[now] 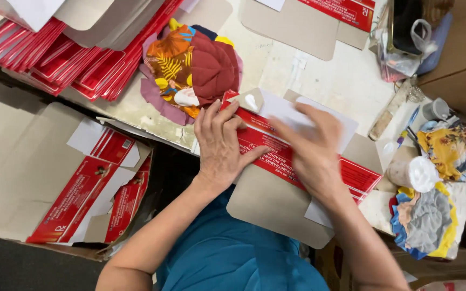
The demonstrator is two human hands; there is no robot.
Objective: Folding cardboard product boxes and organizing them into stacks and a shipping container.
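Observation:
A flat red and white carton blank (276, 156) with a grey cardboard underside lies at the near edge of the worktable (346, 81). My left hand (221, 145) presses flat on its left end, fingers apart and thumb along the red strip. My right hand (311, 148) lies palm down on the white flap in the middle, fingers spread, slightly blurred. A dab of white glue (251, 101) sits on the small flap at the blank's far left corner.
A patchwork cloth pad (192, 67) lies just beyond the blank. Stacks of red folded cartons (60, 51) fill the far left. A box of finished cartons (90, 188) stands lower left. A glue pot (413, 173), rags (427, 221) and bottles crowd the right edge.

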